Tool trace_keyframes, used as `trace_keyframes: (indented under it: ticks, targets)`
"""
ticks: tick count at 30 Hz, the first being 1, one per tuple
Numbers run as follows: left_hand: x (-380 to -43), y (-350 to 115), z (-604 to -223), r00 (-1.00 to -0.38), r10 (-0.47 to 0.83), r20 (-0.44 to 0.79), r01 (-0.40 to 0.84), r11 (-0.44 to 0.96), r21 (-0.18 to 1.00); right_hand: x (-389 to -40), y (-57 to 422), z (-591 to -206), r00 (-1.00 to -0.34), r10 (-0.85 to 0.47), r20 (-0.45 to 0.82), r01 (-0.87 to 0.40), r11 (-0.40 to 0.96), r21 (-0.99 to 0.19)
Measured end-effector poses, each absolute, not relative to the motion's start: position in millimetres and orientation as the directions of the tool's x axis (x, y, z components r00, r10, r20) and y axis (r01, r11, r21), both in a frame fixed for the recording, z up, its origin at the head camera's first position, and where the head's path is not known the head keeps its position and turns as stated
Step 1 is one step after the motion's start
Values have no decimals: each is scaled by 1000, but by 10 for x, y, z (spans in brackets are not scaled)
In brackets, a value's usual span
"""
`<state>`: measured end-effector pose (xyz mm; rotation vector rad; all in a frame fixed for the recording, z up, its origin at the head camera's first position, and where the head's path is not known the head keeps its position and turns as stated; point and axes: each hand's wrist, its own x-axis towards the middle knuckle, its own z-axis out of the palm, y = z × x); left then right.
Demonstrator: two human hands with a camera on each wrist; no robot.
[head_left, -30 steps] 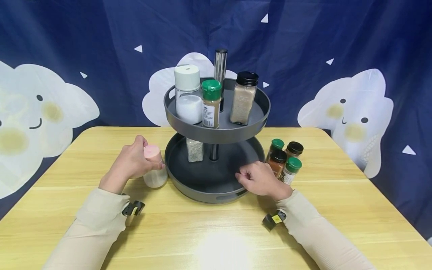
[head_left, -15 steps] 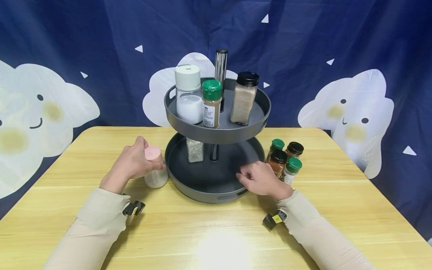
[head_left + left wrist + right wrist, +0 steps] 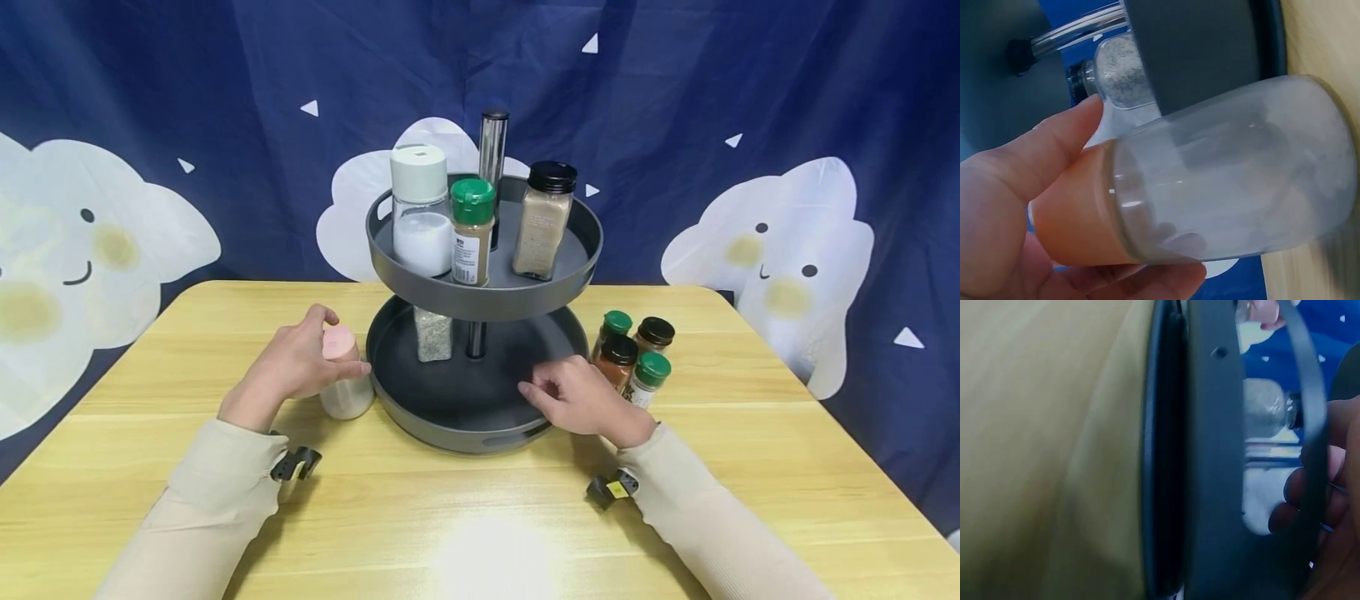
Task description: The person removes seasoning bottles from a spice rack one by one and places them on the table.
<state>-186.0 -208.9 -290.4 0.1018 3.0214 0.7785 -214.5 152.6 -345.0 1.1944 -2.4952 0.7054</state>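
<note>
Legible text on my feeds: none; I see print but cannot resolve a word. On the upper tier of the two-tier stand [image 3: 487, 300], the brown-filled jar [image 3: 472, 242] with a green cap carries a white label [image 3: 466, 260]: a short bold line, rows of fine print, a barcode [image 3: 466, 273] low down, digits unreadable to me. Same tier, the black-capped jar [image 3: 542, 235] shows pale lettering on its front, equally illegible. On the table [image 3: 787, 450], I note a partly hidden white label with dark marks on the front green-capped jar [image 3: 648, 380]; too small to decipher.
</note>
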Motion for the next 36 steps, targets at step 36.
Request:
trace_keyframes:
  ticks: [36]
  targets:
    - [-1713, -1867, -2756, -944, 122, 306, 271, 816, 511, -2083, 1548, -3289, -592, -746, 305, -799, 494, -343]
